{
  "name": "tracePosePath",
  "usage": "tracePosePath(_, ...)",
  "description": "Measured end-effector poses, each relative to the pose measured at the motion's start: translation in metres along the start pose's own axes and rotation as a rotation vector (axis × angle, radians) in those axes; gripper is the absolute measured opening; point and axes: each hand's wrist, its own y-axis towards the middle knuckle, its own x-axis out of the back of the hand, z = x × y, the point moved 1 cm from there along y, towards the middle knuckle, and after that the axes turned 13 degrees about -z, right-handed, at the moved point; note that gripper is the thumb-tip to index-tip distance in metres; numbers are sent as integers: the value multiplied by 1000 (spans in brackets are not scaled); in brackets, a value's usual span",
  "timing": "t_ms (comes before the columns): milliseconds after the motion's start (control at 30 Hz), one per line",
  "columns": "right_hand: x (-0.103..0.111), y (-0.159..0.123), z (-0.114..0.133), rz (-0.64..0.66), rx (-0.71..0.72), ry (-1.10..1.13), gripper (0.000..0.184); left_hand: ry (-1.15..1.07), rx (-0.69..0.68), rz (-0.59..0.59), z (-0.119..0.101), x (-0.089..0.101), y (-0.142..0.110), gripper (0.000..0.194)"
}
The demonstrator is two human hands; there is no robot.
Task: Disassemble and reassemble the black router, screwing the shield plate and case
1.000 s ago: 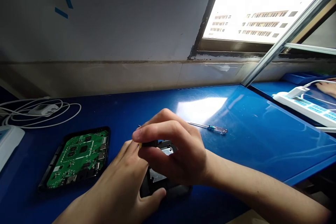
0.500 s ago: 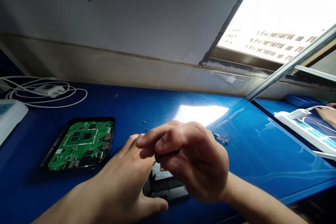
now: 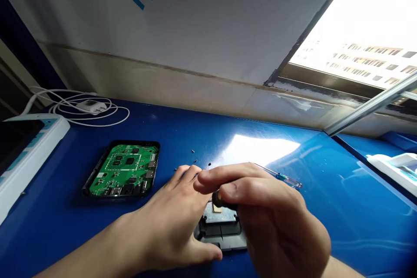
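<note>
the black cover (image 3: 228,230) lies on the surface (image 3: 352,213), well in from its far edge, beneath both hands; its long axis is hidden. the left hand (image 3: 172,213) rests spread along its left side, thumb lowest; the right hand (image 3: 276,208), curled above, pinches a dark handle (image 3: 218,199).
</note>
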Motion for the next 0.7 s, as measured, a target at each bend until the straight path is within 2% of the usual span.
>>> tracePosePath(67, 1, -3, -4, -70, -31, 5, 33, -8, 17, 25, 1, 0, 2, 56)
tracePosePath(167, 4, -3, -10, -166, 37, -89, 27, 6, 39, 41, 1, 1, 4, 58)
tracePosePath(300, 6, 5, -4, -75, 236, -235, 14, -6, 5, 49, -1, 2, 5, 48)
tracePosePath(400, 4, 5, 0, -15, 176, -199, 24, -22, -16, 34, -1, 3, 3, 49)
tracePosePath(533, 2, -4, -6, -105, 54, -134, 36, -18, 36, 52, 0, 3, 3, 62)
tracePosePath(600, 2, -5, -9, -126, 57, -142, 31, -13, 43, 43, 1, 3, 3, 65)
tracePosePath(700, 3, 2, -5, -64, 142, -205, 27, -23, 7, 20, 0, 3, 4, 56)
